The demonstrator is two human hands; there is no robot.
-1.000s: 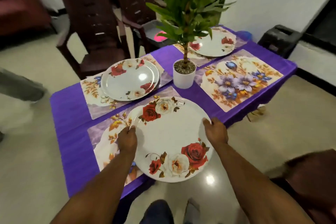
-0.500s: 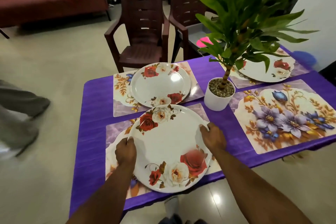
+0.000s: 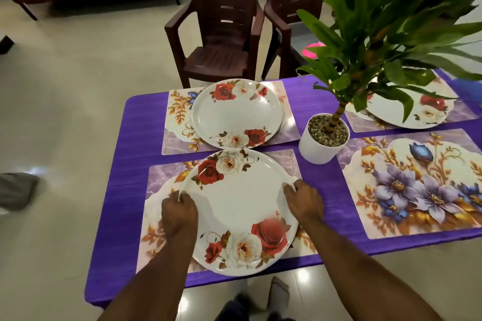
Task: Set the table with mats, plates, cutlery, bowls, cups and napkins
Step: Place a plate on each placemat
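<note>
A large white plate with red and white roses (image 3: 240, 203) lies over the near-left floral mat (image 3: 161, 182). My left hand (image 3: 178, 212) grips its left rim and my right hand (image 3: 303, 202) grips its right rim. A second rose plate (image 3: 236, 113) sits on the far-left mat (image 3: 177, 117). A third plate (image 3: 414, 112) rests on the far-right mat, partly hidden by leaves. The near-right mat (image 3: 417, 185) with purple flowers carries nothing.
A potted plant in a white pot (image 3: 322, 143) stands mid-table, its leaves spreading over the right side. Two dark brown plastic chairs (image 3: 221, 34) stand behind the purple-clothed table (image 3: 130, 138). A person's foot (image 3: 15, 190) is on the floor at left.
The plate in both hands has come further onto the near-left mat, and the view has shifted so the table sits more squarely in front of me.
</note>
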